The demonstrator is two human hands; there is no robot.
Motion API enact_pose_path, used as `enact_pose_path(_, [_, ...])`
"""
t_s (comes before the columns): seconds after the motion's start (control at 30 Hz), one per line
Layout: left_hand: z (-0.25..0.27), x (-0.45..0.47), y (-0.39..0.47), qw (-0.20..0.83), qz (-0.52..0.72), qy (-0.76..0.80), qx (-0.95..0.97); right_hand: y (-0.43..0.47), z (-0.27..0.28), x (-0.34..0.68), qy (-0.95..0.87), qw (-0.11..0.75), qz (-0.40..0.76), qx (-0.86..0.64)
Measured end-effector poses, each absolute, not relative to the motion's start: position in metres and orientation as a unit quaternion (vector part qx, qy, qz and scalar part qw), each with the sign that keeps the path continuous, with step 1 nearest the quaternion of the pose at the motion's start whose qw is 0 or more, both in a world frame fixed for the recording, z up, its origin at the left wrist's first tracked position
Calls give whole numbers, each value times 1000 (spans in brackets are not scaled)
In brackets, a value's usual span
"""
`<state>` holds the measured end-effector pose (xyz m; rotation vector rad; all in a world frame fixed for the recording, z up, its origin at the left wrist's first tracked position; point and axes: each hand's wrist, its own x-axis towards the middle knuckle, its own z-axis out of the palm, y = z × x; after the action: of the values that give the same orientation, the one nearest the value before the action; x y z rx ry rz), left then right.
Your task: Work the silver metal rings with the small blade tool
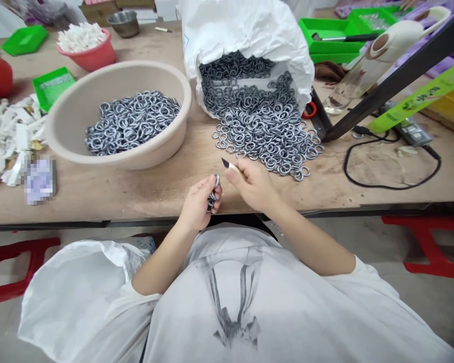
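Observation:
My left hand (pixel 197 202) is closed round several grey rings (pixel 213 195), one of them pinched upright between thumb and finger. Just to its right, my right hand (pixel 254 185) grips a small knife, whose dark pointed blade (pixel 225 163) sticks out toward the upper left. Most of the knife's handle is hidden in the fingers. Behind my hands a heap of loose grey rings (pixel 267 133) spills from a white sack (pixel 245 30) lying on its side. At the left, a wide beige basin (pixel 151 160) holds many more such rings (pixel 132 123).
A wooden table (pixel 98 194) carries white pieces (pixel 7 136), a red bowl (pixel 94 58), a green tray (pixel 53 86) and a metal bowl (pixel 124 24). At the right are a dark slanted bar (pixel 393 75), a bottle (pixel 357 80) and a black cable (pixel 386 186). Below left hangs an open white bag (pixel 71 297).

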<state>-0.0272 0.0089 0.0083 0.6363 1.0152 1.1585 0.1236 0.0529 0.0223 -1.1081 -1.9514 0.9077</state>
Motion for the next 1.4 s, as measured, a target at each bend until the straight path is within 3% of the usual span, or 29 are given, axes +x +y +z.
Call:
enact_pose_path(0.17, [13, -19, 5, 690, 527, 455, 196, 30, 9, 128, -835, 315, 160, -422])
enact_pose_path(0.33, [14, -12, 3, 680, 523, 480, 186, 28, 8, 126, -856, 273, 105, -427])
enact_pose_path(0.77, [8, -9, -3, 659, 551, 474, 195, 26, 7, 128, -857, 266, 120, -424])
enact_pose_path(0.9, [9, -11, -9, 680, 543, 442, 220, 57, 4, 138, -787, 267, 105, -547])
enact_pose_path(1.0, [9, -15, -11, 695, 537, 430, 210, 93, 4, 141, -734, 207, 93, -640])
enact_pose_path(1.23, [8, -33, 2, 683, 551, 443, 184, 144, 7, 108, -802, 87, 59, -588])
enact_pose_path(1.33, [7, -42, 6, 673, 560, 449, 177, 142, 15, 109, -798, 132, 89, -581])
enact_pose_path(1.4, [5, -46, 9, 675, 554, 455, 173, 130, 22, 116, -806, 176, 174, -538])
